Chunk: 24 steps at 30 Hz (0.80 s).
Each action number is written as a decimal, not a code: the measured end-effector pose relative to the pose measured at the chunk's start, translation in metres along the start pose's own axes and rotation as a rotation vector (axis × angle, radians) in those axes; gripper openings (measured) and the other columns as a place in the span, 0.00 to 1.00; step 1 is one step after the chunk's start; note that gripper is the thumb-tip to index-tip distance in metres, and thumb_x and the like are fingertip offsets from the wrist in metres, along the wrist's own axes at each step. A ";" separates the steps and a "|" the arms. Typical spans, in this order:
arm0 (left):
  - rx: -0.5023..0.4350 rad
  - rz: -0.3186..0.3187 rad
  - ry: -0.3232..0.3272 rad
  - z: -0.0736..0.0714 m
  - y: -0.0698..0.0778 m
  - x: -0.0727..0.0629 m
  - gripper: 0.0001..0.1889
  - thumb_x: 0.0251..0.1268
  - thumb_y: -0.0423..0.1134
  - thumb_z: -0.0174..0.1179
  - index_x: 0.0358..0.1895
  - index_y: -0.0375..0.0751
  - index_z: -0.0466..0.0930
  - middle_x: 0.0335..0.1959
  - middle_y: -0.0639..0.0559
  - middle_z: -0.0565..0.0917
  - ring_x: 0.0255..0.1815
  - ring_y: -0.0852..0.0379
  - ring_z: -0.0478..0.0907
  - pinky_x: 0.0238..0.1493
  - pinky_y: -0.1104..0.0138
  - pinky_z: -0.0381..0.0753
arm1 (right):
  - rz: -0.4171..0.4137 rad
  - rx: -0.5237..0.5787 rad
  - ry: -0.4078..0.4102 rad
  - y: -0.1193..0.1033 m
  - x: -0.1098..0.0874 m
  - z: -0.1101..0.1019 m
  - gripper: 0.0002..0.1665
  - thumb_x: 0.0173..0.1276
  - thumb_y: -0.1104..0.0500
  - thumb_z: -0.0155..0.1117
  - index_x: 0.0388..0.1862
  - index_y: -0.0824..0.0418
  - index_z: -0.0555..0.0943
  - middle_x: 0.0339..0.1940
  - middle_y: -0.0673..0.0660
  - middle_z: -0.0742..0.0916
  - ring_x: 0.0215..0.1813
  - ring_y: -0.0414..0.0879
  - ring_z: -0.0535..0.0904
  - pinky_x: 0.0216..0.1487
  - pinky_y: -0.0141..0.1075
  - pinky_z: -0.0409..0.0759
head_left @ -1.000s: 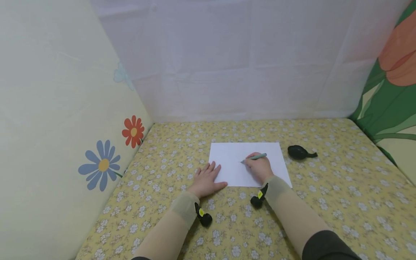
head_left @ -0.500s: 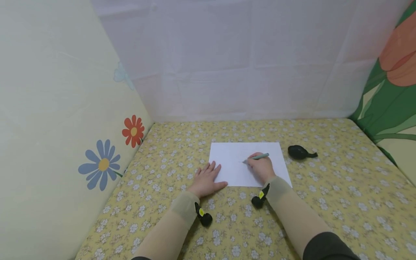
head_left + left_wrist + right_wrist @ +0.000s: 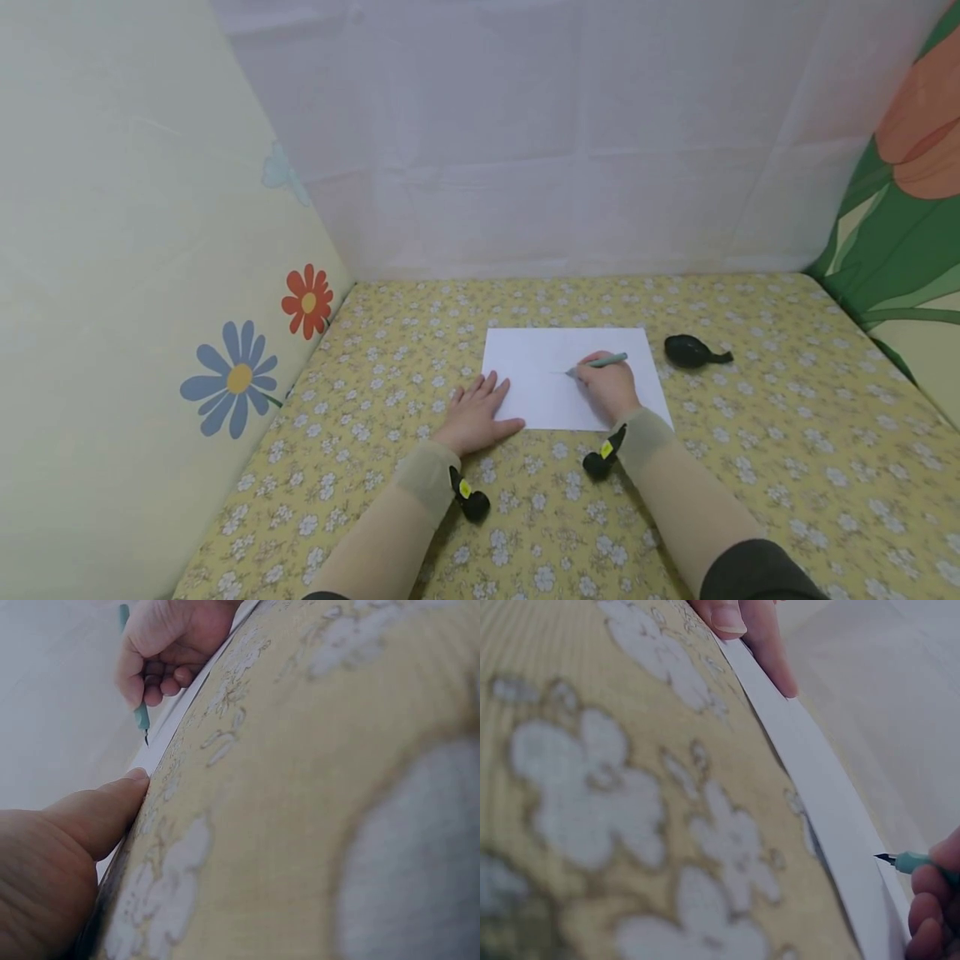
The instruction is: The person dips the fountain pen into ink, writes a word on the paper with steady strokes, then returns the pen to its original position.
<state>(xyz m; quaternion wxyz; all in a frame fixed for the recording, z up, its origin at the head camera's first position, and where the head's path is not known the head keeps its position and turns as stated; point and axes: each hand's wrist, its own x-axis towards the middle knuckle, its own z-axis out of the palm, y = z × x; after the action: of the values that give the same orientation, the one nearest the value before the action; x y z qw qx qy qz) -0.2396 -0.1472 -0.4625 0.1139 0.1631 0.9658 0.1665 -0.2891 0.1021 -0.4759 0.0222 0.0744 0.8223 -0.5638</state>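
A white sheet of paper (image 3: 525, 354) lies flat on the flowered cloth. My right hand (image 3: 611, 387) pinches a teal fountain pen (image 3: 606, 361) between thumb and fingers, tilted, its dark nib down at the paper near the middle of the sheet. In the right wrist view, the nib of the fountain pen (image 3: 904, 860) shows bare beyond the fingertips. A short faint line runs left from the tip. My left hand (image 3: 474, 419) rests with spread fingers over the sheet's lower left corner, and its thumb (image 3: 112, 802) lies along the near edge in the left wrist view.
To the right of the paper lies a black bulb-shaped thing (image 3: 686, 352) with a narrow neck. The yellow flowered cloth (image 3: 405, 333) covers the table. A white sheet (image 3: 480, 167) hangs behind it, and printed flower panels stand at both sides.
My right hand and the fountain pen have slid a little to the right across the paper, and a faint line shows behind the nib. The left hand has stayed still.
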 end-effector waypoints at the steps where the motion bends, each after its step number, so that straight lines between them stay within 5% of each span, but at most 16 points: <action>1: -0.001 0.000 0.000 0.000 0.000 0.000 0.44 0.65 0.69 0.47 0.77 0.51 0.48 0.78 0.50 0.42 0.78 0.49 0.35 0.73 0.47 0.31 | -0.001 -0.001 0.005 0.001 0.000 -0.001 0.12 0.61 0.54 0.63 0.40 0.60 0.83 0.32 0.56 0.84 0.35 0.50 0.76 0.38 0.39 0.74; 24: 0.006 0.009 0.004 0.001 -0.002 0.001 0.44 0.65 0.70 0.46 0.77 0.51 0.48 0.78 0.49 0.42 0.78 0.48 0.35 0.73 0.46 0.32 | 0.040 0.002 0.080 0.003 -0.004 -0.011 0.14 0.58 0.57 0.59 0.41 0.61 0.82 0.36 0.58 0.85 0.38 0.51 0.77 0.38 0.38 0.74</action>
<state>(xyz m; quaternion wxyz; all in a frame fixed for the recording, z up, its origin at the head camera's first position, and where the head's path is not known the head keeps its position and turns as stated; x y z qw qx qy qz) -0.2411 -0.1484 -0.4645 0.1106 0.1674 0.9657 0.1646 -0.2845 0.1132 -0.4737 0.0005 0.1135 0.8202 -0.5606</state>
